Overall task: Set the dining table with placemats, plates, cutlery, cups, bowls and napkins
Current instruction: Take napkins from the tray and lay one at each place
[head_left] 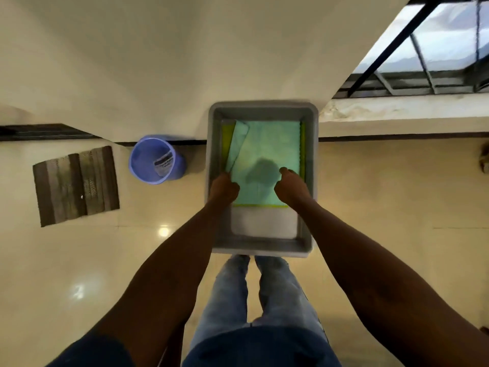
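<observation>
Fingers [232, 185] of the left hand [222, 189] were curled inward at the left edge of the green mat [267, 154], and appeared to pinch that edge, though the grip itself was hidden under the knuckles. The right hand [291, 188] reached in from the other side, its fingers bent down onto the mat's near right part; whether they gripped the mat or only pressed on it could not be told.

Both hands were inside a grey tub [262, 108] that stood on the floor [383, 186] just in front of the person's legs [264, 287], against the foot of the far wall [158, 62]. The green mat lay flat in the tub's far part, on top of a yellow mat [227, 140] whose edges showed along the left, right and near sides. A fold of green fabric was turned over at the far left corner. A head-shaped shadow fell on the mat between the hands. Near the person, the tub's pale bottom was bare.

To the left of the tub, close beside it, stood a blue bin [156, 160] with a scrap of paper inside. Farther left a brown striped rug [76, 185] lay on the floor. At the far right a window [434, 49] with dark bars sat above a ledge.
</observation>
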### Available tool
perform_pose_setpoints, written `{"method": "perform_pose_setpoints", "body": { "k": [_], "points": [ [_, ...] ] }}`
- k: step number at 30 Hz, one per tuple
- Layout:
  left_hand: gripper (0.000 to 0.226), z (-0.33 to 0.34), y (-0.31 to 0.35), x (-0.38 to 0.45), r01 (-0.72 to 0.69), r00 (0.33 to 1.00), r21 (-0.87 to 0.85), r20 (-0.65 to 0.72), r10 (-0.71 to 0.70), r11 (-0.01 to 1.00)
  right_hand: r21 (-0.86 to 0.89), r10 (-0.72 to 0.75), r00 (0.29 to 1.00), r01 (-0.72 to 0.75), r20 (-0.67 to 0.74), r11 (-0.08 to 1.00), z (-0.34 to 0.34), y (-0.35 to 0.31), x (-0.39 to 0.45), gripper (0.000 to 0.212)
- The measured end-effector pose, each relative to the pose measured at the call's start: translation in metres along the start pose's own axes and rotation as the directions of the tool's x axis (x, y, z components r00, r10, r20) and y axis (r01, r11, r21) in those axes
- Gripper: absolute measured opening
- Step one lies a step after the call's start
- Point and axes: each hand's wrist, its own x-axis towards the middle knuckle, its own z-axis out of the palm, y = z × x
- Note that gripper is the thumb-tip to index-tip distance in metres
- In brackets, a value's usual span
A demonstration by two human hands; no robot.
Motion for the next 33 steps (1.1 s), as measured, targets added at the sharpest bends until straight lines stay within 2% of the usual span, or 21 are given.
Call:
{"method": "perform_pose_setpoints", "body": {
  "k": [2,6,10,14,20,22,24,27,30,33],
  "points": [
    [0.039,0.01,-0.003,0.019,0.07,0.997,0.03,0.034,-0.071,0.997,-0.047,-0.01,0.999,0.012,0.031,0.999,0.008,0.006,0.019,0.053],
    [0.067,0.033,-0.01,0.036,0.098,0.992,0.196,0.054,-0.11,0.976,-0.109,-0.013,0.998,0.019,0.057,0.994,0.028,0.019,0.037,0.053],
    [0.051,0.046,-0.015,0.047,0.169,0.986,0.22,-0.041,-0.164,0.961,-0.128,0.008,0.999,-0.001,0.05,0.992,0.043,0.031,0.042,0.05],
    [0.033,0.04,-0.01,0.045,0.24,0.959,0.038,-0.165,-0.23,0.97,-0.141,-0.003,1.0,0.007,0.023,0.99,0.05,0.031,0.039,0.044],
    [0.034,0.036,0.001,0.026,0.055,0.947,-0.002,-0.316,-0.052,0.999,-0.127,-0.048,0.999,0.047,-0.011,0.991,0.057,0.02,0.031,0.036],
    [0.035,0.031,0.005,0.021,0.065,0.948,-0.084,-0.306,-0.088,0.994,-0.11,-0.044,0.999,0.041,-0.022,0.993,0.06,0.017,0.029,0.035],
    [0.033,0.029,0.006,0.023,0.101,0.951,-0.21,-0.265,-0.156,0.972,-0.092,-0.001,0.999,-0.003,-0.044,0.996,0.062,0.015,0.027,0.037],
    [0.029,0.031,0.002,0.028,0.113,0.971,-0.358,-0.157,-0.179,0.927,-0.045,0.138,0.983,-0.145,-0.119,0.988,0.063,0.017,0.02,0.043],
    [0.041,0.038,-0.003,0.03,0.184,0.977,-0.281,-0.054,-0.207,0.942,0.031,0.314,0.937,-0.313,-0.154,0.949,0.07,0.026,0.01,0.046],
    [0.041,0.049,-0.009,0.025,0.251,0.961,-0.253,-0.052,-0.272,0.934,0.025,0.423,0.896,-0.423,-0.137,0.906,0.079,0.037,0.003,0.052]
  ]
}}
